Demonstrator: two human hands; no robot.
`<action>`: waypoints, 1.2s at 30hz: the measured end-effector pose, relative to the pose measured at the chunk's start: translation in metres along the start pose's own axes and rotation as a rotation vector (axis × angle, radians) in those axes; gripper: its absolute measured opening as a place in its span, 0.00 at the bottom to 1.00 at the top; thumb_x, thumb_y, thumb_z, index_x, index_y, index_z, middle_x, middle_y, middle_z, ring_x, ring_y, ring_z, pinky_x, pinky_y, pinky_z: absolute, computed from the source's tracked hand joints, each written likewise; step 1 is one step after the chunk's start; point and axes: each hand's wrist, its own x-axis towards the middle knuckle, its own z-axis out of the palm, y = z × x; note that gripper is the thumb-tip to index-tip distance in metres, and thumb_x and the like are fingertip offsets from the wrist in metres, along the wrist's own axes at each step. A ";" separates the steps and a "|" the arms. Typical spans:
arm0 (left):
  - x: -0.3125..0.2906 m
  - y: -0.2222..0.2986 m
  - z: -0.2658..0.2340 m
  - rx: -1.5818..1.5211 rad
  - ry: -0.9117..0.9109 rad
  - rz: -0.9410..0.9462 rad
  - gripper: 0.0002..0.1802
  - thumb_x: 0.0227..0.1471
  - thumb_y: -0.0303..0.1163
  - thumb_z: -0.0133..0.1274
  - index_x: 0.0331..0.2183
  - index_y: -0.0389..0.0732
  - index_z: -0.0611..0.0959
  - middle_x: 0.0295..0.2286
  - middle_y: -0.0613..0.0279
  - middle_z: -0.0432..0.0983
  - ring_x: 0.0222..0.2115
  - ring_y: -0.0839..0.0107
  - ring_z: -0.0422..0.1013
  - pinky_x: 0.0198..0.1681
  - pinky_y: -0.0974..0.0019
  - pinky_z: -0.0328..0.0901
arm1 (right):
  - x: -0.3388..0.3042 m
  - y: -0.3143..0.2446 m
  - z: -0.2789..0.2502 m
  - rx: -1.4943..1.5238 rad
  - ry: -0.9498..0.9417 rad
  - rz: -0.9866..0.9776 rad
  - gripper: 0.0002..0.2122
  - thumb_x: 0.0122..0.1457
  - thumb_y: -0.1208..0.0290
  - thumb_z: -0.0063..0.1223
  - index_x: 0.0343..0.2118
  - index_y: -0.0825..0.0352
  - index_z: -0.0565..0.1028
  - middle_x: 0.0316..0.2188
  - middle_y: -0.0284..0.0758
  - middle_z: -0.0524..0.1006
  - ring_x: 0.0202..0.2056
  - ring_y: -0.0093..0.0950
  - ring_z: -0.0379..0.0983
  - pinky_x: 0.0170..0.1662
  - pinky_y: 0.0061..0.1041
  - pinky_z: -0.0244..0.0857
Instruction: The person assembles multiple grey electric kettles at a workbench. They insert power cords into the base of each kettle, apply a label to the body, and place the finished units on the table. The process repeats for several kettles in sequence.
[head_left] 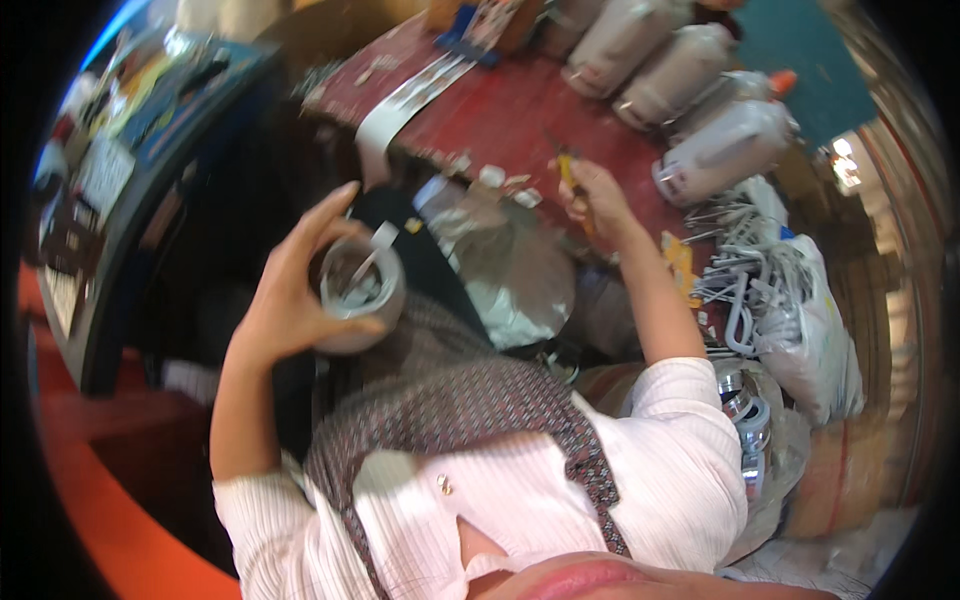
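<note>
My left hand (283, 290) is wrapped round the side of a grey, round, hollow housing (393, 285), with the thumb along its near rim. The housing's open end faces up, above my lap. Out of it sticks a pale strip or wire with a small white tab (384, 236); the parts inside are too blurred to make out. Over the red table's near edge, my right hand (602, 198) grips yellow-handled pliers (568, 172), jaws pointing away from me. The pliers are apart from the housing.
On the red table (470, 120) lie a strip of labels (408, 105) and small scraps. Several plastic-wrapped grey cylindrical appliances (725, 150) stand at its right. A bag of white cords (800, 330) sits below them. Clear plastic bags (510, 270) lie before my lap. A cluttered bench (150, 150) is at left.
</note>
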 end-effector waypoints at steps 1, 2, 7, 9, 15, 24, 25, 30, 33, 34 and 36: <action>0.002 0.000 0.000 -0.022 0.007 0.038 0.67 0.21 0.42 0.79 0.64 0.41 0.63 0.43 0.57 0.76 0.45 0.65 0.74 0.54 0.61 0.65 | -0.013 -0.007 0.027 -0.075 -0.078 -0.055 0.13 0.68 0.63 0.45 0.47 0.65 0.73 0.22 0.30 0.73 0.18 0.19 0.65 0.22 0.16 0.59; 0.005 0.000 -0.001 -0.052 -0.039 0.072 0.68 0.21 0.43 0.79 0.65 0.43 0.61 0.42 0.56 0.77 0.45 0.66 0.74 0.53 0.61 0.66 | -0.025 -0.013 0.057 -0.216 -0.160 -0.156 0.13 0.68 0.62 0.45 0.48 0.65 0.74 0.22 0.29 0.73 0.17 0.18 0.63 0.21 0.16 0.58; 0.022 -0.003 -0.007 -0.018 -0.220 0.235 0.75 0.22 0.48 0.78 0.67 0.47 0.53 0.41 0.52 0.80 0.43 0.59 0.77 0.51 0.58 0.69 | -0.057 -0.052 0.185 -1.353 -0.305 -1.493 0.14 0.55 0.65 0.54 0.45 0.60 0.77 0.19 0.28 0.70 0.17 0.23 0.64 0.22 0.22 0.59; 0.024 -0.004 -0.006 -0.118 -0.307 0.242 0.75 0.22 0.49 0.78 0.68 0.47 0.51 0.42 0.50 0.80 0.45 0.56 0.77 0.52 0.56 0.69 | -0.067 -0.078 0.202 -1.632 -0.258 -1.819 0.16 0.50 0.66 0.55 0.44 0.59 0.77 0.19 0.25 0.67 0.19 0.22 0.65 0.23 0.22 0.59; 0.026 -0.002 0.008 -0.140 -0.325 0.218 0.75 0.22 0.45 0.77 0.68 0.48 0.49 0.39 0.48 0.81 0.44 0.52 0.77 0.52 0.56 0.69 | -0.086 -0.094 0.204 -2.112 -0.376 -1.596 0.09 0.50 0.68 0.55 0.35 0.63 0.75 0.21 0.29 0.72 0.21 0.24 0.71 0.23 0.23 0.63; 0.020 -0.003 0.048 0.113 -0.222 0.057 0.74 0.24 0.38 0.75 0.68 0.54 0.47 0.35 0.48 0.80 0.38 0.47 0.75 0.43 0.56 0.68 | -0.087 -0.057 0.203 -2.020 -0.386 -1.249 0.07 0.56 0.67 0.51 0.32 0.65 0.75 0.21 0.36 0.78 0.23 0.30 0.79 0.24 0.30 0.70; 0.017 -0.001 0.050 0.127 -0.182 0.043 0.74 0.24 0.39 0.75 0.68 0.53 0.47 0.37 0.49 0.80 0.41 0.47 0.75 0.45 0.54 0.68 | -0.093 -0.061 0.193 -2.018 -0.361 -1.231 0.08 0.56 0.68 0.51 0.32 0.66 0.76 0.22 0.37 0.79 0.22 0.31 0.79 0.24 0.31 0.70; 0.007 0.012 0.079 0.302 -0.238 0.159 0.44 0.25 0.36 0.72 0.50 0.49 0.75 0.37 0.58 0.77 0.43 0.56 0.72 0.48 0.56 0.65 | -0.114 -0.047 0.145 -1.576 -0.570 -0.222 0.18 0.66 0.58 0.41 0.29 0.68 0.75 0.17 0.45 0.76 0.22 0.44 0.76 0.28 0.43 0.68; -0.007 0.020 0.107 0.468 -0.508 0.301 0.14 0.30 0.35 0.65 0.28 0.49 0.84 0.39 0.61 0.74 0.46 0.59 0.69 0.53 0.57 0.63 | -0.110 -0.013 0.136 -1.164 -0.744 0.485 0.23 0.68 0.59 0.34 0.25 0.72 0.74 0.13 0.39 0.74 0.17 0.31 0.73 0.26 0.35 0.67; -0.013 0.022 0.117 0.531 -0.579 0.416 0.09 0.34 0.34 0.60 0.26 0.51 0.84 0.41 0.60 0.73 0.47 0.58 0.68 0.54 0.55 0.62 | -0.113 0.002 0.138 -1.148 -0.777 0.555 0.21 0.67 0.61 0.34 0.25 0.72 0.73 0.12 0.37 0.72 0.14 0.29 0.70 0.23 0.33 0.65; -0.021 0.017 0.127 0.480 -0.434 0.481 0.09 0.36 0.34 0.58 0.27 0.51 0.84 0.38 0.60 0.73 0.45 0.60 0.69 0.55 0.56 0.60 | -0.115 0.027 0.143 -1.014 -1.060 0.238 0.17 0.65 0.62 0.38 0.26 0.68 0.73 0.19 0.34 0.71 0.15 0.24 0.66 0.19 0.31 0.60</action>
